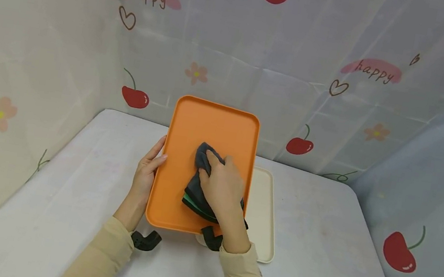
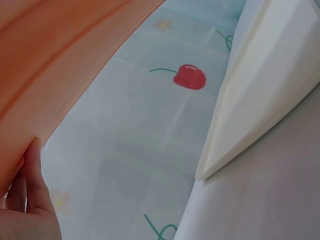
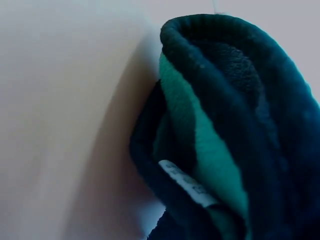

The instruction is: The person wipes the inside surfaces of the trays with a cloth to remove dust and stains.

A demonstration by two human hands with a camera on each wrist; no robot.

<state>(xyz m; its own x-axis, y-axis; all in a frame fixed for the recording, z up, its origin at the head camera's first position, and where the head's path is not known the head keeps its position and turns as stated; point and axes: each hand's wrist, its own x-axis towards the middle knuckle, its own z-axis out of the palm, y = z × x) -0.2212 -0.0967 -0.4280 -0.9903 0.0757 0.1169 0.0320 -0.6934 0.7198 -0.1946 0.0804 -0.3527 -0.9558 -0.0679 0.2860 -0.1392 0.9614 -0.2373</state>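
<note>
An orange tray [image 1: 215,123] is held up and tilted above the table, its inner face toward the head camera. My left hand [image 1: 147,172] grips its left edge, thumb on the front side; in the left wrist view the fingers [image 2: 35,185] lie against the tray's edge [image 2: 60,65]. With my right hand [image 1: 221,182] I hold a folded dark grey cloth [image 1: 198,193] with a green side against the tray's face. Close up in the right wrist view, the cloth [image 3: 220,110] shows dark edging, green fabric and a white label [image 3: 187,182]. The right fingers are hidden there.
A cream tray [image 1: 264,213] lies on the white table [image 1: 317,250] behind and to the right of the orange one. Part of it is covered from view. Curtains [image 1: 237,39] printed with cherries hang around the table's back and sides.
</note>
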